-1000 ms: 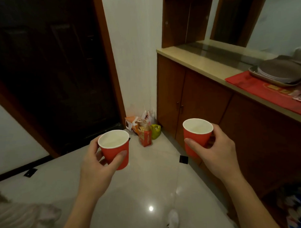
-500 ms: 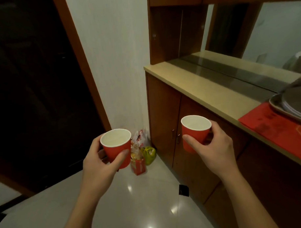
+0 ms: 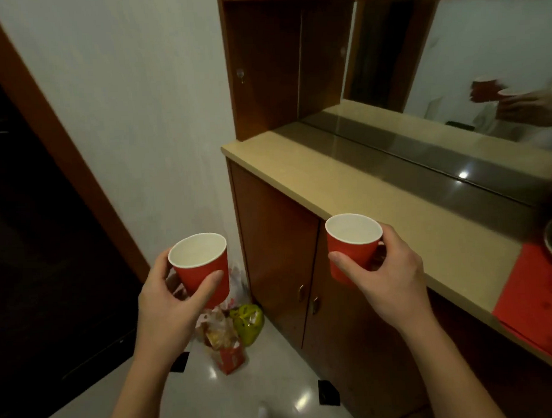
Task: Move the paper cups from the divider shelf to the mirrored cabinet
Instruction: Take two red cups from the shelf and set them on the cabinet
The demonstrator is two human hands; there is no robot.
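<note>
I held two red paper cups upright, the left cup (image 3: 199,265) gripped in my left hand (image 3: 169,301), the right cup (image 3: 352,243) in my right hand (image 3: 386,279), near the mirrored cabinet (image 3: 355,187). Compared with a moment earlier, its countertop sat nearer and the right cup overlapped its edge.

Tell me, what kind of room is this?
Probably a home's entryway or dining corner: a wooden cabinet with a mirror above its beige counter, a dark doorway, and snack bags on the tiled floor.
</note>
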